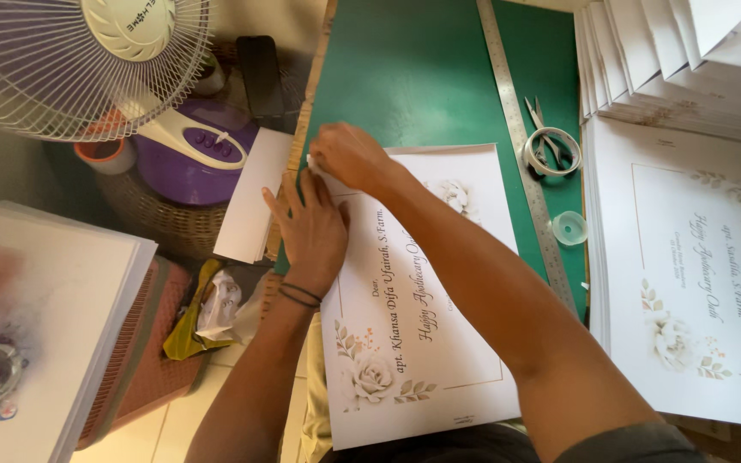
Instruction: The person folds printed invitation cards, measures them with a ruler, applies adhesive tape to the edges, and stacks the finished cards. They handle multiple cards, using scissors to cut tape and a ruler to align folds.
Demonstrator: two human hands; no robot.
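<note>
Both forearms are reaching over a printed floral sheet (413, 317) lying on the green table (405, 77). Left hand (309, 231) is pressing flat, fingers spread, while right hand (346, 156) is pinching the sheet's top corner. Scissors (542, 129) and a tape roll (551, 153) are lying beside the steel ruler (516, 137).

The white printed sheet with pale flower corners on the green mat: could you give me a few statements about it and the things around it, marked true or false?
1. Both hands press on the white printed sheet near its far left corner. True: the left hand lies flat and the right hand pinches at the corner.
2. The long metal ruler lies across the sheet. False: it lies on the green cutting mat, to the right of the sheet.
3. The small scissors rest beside a roll of clear tape. True.
4. The white electric fan stands at the right. False: it is at the upper left.
</note>
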